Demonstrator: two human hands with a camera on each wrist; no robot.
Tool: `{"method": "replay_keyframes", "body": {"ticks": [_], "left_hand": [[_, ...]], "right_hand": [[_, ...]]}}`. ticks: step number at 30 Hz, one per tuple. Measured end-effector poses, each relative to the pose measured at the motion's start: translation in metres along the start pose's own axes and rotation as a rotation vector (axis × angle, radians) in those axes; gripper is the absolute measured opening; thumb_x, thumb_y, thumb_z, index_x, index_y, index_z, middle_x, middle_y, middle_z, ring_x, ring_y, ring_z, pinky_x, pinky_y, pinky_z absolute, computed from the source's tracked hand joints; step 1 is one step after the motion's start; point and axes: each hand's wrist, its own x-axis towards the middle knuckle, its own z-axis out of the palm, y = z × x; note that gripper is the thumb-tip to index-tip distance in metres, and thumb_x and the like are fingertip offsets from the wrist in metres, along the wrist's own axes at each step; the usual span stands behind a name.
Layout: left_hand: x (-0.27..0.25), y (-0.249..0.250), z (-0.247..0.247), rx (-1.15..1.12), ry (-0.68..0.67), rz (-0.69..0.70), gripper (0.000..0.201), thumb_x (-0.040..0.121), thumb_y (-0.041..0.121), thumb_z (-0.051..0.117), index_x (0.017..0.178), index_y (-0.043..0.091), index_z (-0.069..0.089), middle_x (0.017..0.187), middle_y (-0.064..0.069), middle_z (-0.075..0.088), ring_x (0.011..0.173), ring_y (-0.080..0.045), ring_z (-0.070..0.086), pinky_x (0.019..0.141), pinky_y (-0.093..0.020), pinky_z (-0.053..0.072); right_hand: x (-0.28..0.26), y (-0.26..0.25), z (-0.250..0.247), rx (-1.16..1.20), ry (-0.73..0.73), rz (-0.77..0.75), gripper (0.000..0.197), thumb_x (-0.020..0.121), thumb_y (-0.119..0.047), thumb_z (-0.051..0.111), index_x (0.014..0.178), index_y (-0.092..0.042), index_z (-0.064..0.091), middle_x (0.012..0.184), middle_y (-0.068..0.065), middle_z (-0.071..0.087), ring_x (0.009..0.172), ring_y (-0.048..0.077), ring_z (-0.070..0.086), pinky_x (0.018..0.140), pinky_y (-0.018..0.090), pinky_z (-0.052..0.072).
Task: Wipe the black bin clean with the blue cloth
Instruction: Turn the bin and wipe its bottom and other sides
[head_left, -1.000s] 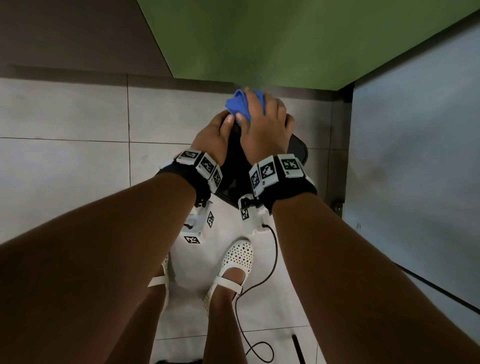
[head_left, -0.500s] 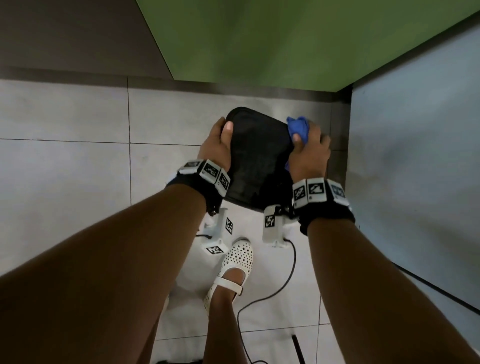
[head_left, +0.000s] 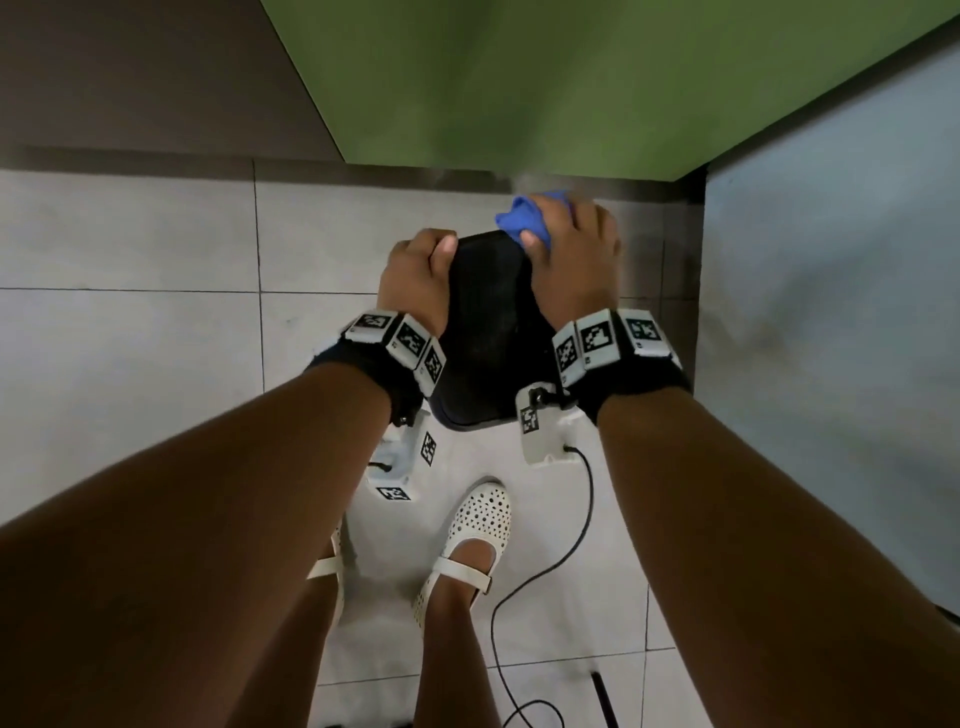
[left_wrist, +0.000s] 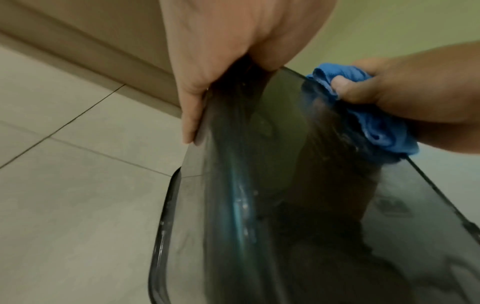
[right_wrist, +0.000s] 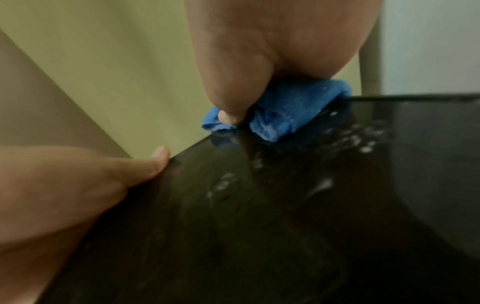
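Both hands clamp the black bin (head_left: 488, 322) mid-frame: left hand (head_left: 415, 280) grips its rim, apparently steadying it, while right hand (head_left: 574, 270) presses the bunched blue cloth (head_left: 524, 221) against the top edge.

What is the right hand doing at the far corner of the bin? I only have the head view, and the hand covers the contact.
Observer: In the right wrist view, the right hand presses the bunched blue cloth onto the top edge of the glossy black plastic bin, thumb pinning the cloth.
Operator: Is the surface dry there?
Observer: No; pale droplets or suds speckle the surface just below the cloth.
Operator: And the left hand, is it really gripping?
Observer: The left wrist view shows the left hand clamped over the bin's opposite rim, thumb along the outside; the other fingers are hidden.
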Motion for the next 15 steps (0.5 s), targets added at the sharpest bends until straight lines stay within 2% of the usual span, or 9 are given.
{"method": "replay_keyframes", "body": {"ticks": [4,6,8,10,12,15], "left_hand": [[0.000,-0.010,0.000,-0.003,0.011,0.039,0.035,0.099,0.027,0.036,0.120,0.009,0.058,0.115,-0.019,0.061,0.107,-0.032,0.056,0.081,-0.024,0.036],[0.000,-0.010,0.000,-0.046,0.013,0.047,0.035,0.098,0.026,0.036,0.117,0.007,0.059,0.112,-0.021,0.062,0.105,-0.033,0.057,0.081,-0.023,0.036],[-0.004,-0.009,0.000,-0.094,0.038,0.052,0.034,0.098,0.025,0.037,0.115,0.006,0.060,0.111,-0.019,0.063,0.104,-0.030,0.058,0.080,-0.019,0.034],[-0.008,-0.007,0.002,-0.145,0.089,0.030,0.032,0.099,0.025,0.039,0.114,0.007,0.062,0.112,-0.016,0.065,0.105,-0.026,0.058,0.080,-0.016,0.034],[-0.010,-0.004,0.005,-0.188,0.140,0.000,0.032,0.098,0.026,0.041,0.115,0.009,0.063,0.114,-0.013,0.065,0.107,-0.024,0.058,0.083,-0.014,0.035],[-0.011,-0.004,0.007,-0.209,0.170,-0.019,0.033,0.098,0.029,0.041,0.115,0.011,0.063,0.115,-0.011,0.065,0.108,-0.023,0.058,0.086,-0.015,0.036]], "right_hand": [[-0.008,-0.029,0.010,-0.132,-0.035,-0.159,0.041,0.095,-0.038,0.038,0.135,-0.028,0.042,0.147,0.000,0.035,0.139,0.026,0.020,0.114,0.049,0.007],[-0.010,-0.036,0.015,-0.144,-0.047,-0.226,0.041,0.095,-0.039,0.038,0.134,-0.029,0.042,0.146,-0.002,0.036,0.140,0.024,0.020,0.113,0.048,0.004],[-0.011,-0.035,0.015,-0.158,-0.067,-0.228,0.042,0.095,-0.040,0.037,0.136,-0.030,0.039,0.147,-0.002,0.034,0.140,0.023,0.018,0.114,0.048,0.004],[-0.013,-0.029,0.013,-0.169,-0.060,-0.175,0.044,0.095,-0.040,0.038,0.138,-0.030,0.035,0.150,0.000,0.028,0.141,0.024,0.015,0.114,0.049,0.005],[-0.017,-0.021,0.010,-0.121,-0.033,-0.056,0.047,0.095,-0.039,0.040,0.140,-0.030,0.031,0.153,0.003,0.021,0.142,0.026,0.013,0.114,0.050,0.009],[-0.025,-0.009,0.010,0.033,0.025,0.163,0.054,0.095,-0.036,0.042,0.144,-0.031,0.022,0.153,0.010,0.018,0.138,0.031,0.020,0.112,0.049,0.024]]}}
